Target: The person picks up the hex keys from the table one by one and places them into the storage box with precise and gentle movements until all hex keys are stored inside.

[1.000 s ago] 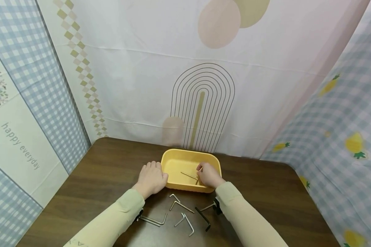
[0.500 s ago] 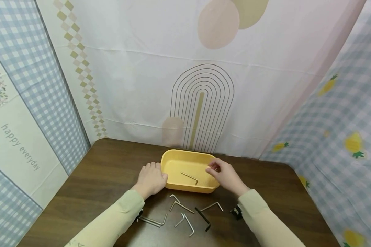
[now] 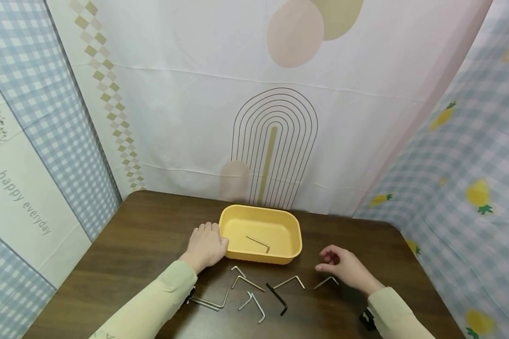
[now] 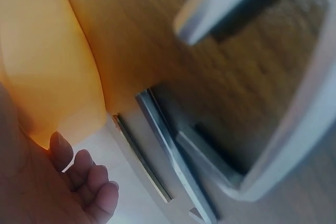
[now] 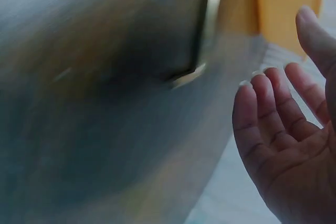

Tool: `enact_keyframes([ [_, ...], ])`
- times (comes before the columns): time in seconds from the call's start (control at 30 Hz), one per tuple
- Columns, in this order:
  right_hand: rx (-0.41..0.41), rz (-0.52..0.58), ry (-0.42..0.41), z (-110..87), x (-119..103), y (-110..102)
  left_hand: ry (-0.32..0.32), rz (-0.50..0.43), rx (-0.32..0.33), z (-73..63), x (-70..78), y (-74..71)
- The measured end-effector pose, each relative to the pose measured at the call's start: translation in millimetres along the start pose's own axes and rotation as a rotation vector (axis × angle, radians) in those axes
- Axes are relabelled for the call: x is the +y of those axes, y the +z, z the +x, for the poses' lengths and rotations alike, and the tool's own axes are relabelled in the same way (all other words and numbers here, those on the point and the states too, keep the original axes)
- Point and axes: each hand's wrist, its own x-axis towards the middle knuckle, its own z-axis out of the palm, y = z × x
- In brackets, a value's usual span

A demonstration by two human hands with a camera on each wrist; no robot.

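A yellow plastic bin (image 3: 258, 254) stands near the back of the table, with one brassy Allen key (image 3: 258, 242) lying inside. My left hand (image 3: 205, 247) holds the bin's left end, its thumb at the front corner; in the left wrist view its curled fingertips show beside the orange-looking wall. My right hand (image 3: 343, 268) hovers right of the bin, fingers loosely bent and holding nothing. Just below its fingers lies another Allen key (image 3: 326, 281). The right wrist view shows this hand's palm and bare fingertips, with a blurred Allen key (image 5: 202, 51) on the table.
Several more Allen keys lie in front of the bin, among them a black one (image 3: 276, 299), a silver one (image 3: 258, 308) and a pair (image 3: 208, 303) by the left wrist. Patterned cloths (image 3: 186, 117) hang behind and beside the wooden table (image 3: 152, 226).
My right hand has left the bin, passed over its right rim and moved right and toward me, above the Allen key there. My left hand stays on the bin.
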Motion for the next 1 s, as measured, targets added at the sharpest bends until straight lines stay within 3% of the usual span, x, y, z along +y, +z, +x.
enact_keyframes([
  [0.27,-0.1,-0.049,0.017,-12.1,25,3,0.002,0.0,0.006,-0.2,2.2,-2.8],
  [0.57,-0.147,-0.02,-0.088,-14.5,30,4,0.0,-0.002,-0.003,-1.5,5.0,-4.5],
  [1.0,-0.186,0.026,-0.059,-8.7,34,6,-0.009,0.002,-0.014,-1.5,2.1,-3.4],
])
